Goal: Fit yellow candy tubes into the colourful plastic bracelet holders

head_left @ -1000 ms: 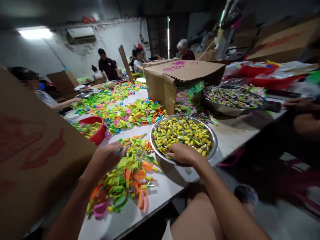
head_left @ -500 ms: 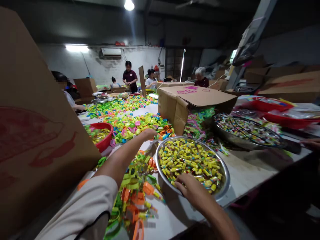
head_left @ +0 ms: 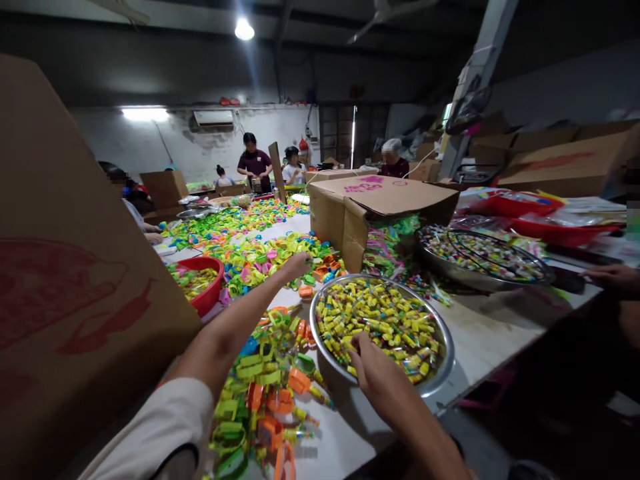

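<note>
My left hand [head_left: 301, 264] reaches out over the far pile of bright plastic pieces [head_left: 270, 257], its fingers curled in. Whatever it may hold is hidden. At the near side of a round metal bowl [head_left: 449, 357], my right hand [head_left: 367, 360] has its thumb and fingers bent together over small yellow-wrapped tubes [head_left: 380, 313]. I cannot make out what lies between those fingertips. Below my left forearm lie green and orange watch-like plastic pieces [head_left: 270, 402], some with a yellow tube attached.
A large cardboard box [head_left: 85, 267] rises at my left, beside a red basin [head_left: 213, 293]. Another carton [head_left: 345, 220] lies behind the bowl. On the right stands a wide pan [head_left: 485, 257] of small wrapped pieces, near another person's hand [head_left: 613, 275]. Several people work farther back.
My left hand has lifted slightly from the pile, with its fingers drawn in. My right hand has shifted a little left at the bowl's near side. The camera view has tilted up slightly.
</note>
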Tool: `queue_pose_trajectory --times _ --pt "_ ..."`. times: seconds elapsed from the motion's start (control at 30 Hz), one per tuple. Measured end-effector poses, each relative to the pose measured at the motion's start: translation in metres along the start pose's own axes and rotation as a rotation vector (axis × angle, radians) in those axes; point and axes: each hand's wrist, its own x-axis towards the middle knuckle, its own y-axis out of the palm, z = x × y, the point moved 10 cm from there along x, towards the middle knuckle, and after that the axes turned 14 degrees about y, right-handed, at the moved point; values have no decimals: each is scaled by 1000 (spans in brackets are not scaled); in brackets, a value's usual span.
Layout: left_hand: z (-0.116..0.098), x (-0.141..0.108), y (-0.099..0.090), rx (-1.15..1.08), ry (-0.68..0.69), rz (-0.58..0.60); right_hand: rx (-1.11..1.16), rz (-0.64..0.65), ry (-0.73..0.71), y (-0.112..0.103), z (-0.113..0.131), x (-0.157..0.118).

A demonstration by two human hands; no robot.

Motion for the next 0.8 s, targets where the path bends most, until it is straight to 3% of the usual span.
queue_pose_trajectory --times 0.1,0.2,0.33,0.4,0.5,0.6,0.7,0.8 --pt "-42 -24 -37 -155 25 -193 97 -71 23 -20 6 1" --pt "-102 -70 -54 -367 84 -310 212 -139 -2 -41 20 -9" --pt "-181 -136 -50 -642 78 -389 364 -223 -48 -63 40 -45" --pt "-205 -159 -40 -872 2 -450 451 -271 -57 -73 47 -69" --pt "-228 -176 -22 -1201 -95 -516 511 -324 -76 -86 60 -103" --pt "-244 -179 -14 -1274 -90 -490 511 -300 17 -91 65 -122" --pt "-253 -180 -19 -1169 12 -459 589 -170 140 -84 69 -130" --pt "-263 -180 -32 -1075 218 -483 708 -46 220 -70 73 -133"
